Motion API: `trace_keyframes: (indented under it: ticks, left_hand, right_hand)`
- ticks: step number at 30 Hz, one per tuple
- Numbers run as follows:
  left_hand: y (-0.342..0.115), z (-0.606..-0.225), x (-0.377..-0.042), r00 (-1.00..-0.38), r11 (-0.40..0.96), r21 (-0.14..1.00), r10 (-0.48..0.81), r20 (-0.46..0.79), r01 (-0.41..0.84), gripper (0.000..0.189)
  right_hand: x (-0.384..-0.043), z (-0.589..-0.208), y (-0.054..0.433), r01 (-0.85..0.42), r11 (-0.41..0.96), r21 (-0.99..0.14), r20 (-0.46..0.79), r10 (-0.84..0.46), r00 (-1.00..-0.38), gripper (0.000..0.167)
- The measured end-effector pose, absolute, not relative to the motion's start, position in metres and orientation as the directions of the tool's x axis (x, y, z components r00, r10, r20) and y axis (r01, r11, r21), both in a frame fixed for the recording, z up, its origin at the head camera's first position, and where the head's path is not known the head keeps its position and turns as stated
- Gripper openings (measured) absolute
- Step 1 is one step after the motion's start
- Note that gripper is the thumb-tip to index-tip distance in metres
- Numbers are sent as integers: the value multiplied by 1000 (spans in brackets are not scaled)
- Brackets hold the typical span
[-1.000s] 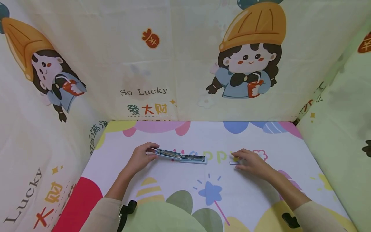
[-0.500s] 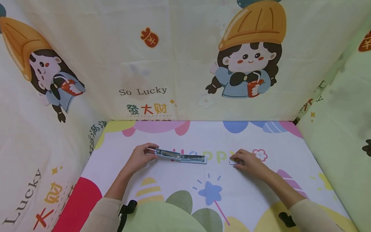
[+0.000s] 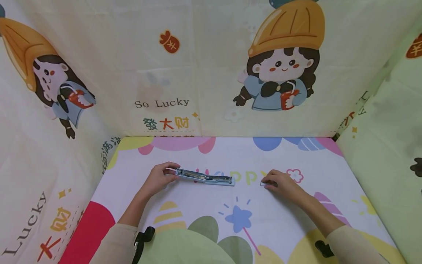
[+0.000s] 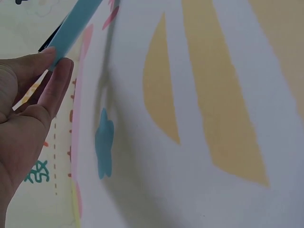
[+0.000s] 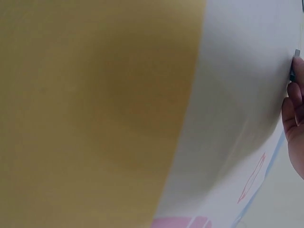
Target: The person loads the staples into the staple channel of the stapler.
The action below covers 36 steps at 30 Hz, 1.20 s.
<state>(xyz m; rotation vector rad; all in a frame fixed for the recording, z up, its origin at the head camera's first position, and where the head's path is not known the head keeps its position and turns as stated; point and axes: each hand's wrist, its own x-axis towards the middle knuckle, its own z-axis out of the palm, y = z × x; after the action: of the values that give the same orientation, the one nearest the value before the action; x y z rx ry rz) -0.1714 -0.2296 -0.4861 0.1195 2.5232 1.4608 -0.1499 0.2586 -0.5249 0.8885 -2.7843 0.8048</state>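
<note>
A light blue stapler (image 3: 217,180), swung wide apart with its metal inside facing up, lies over the printed letters in the head view. My left hand (image 3: 159,179) grips its left end between thumb and fingers; in the left wrist view the thumb and fingertips pinch the blue body (image 4: 76,31). To the right, apart from the stapler, my right hand (image 3: 281,185) pinches a small silvery strip (image 3: 262,184) that looks like a strip of staples. In the right wrist view only a short end of that strip (image 5: 297,52) sticks out past the fingers; the rest is hidden.
A white cloth with coloured prints covers the table (image 3: 184,212). Behind it rises a cream printed curtain (image 3: 214,73), with more curtain along the left and right sides. Black straps with a camera (image 3: 145,234) sit on the wrists.
My right thumb and fingers have drawn together around the small strip, which now shows less. The left hand and the stapler stay in place.
</note>
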Motion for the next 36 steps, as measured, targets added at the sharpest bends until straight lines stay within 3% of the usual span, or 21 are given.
trace_keyframes:
  ticks: [20, 31, 36]
  left_hand:
    - [-230, -487, -174, -971, 510, 859, 182, -158, -45, 39]
    - [-230, -486, -175, -969, 539, 841, 175, -175, -54, 38]
    - [-230, -485, -175, -968, 558, 828, 170, -183, -58, 39]
  right_hand:
    - [-154, -521, 251, -576, 676, -459, 255, -521, -814, 21]
    - [-161, -510, 234, -524, 689, -501, 176, -512, -841, 18]
    - [-165, -508, 225, -554, 661, -506, 215, -525, -823, 19]
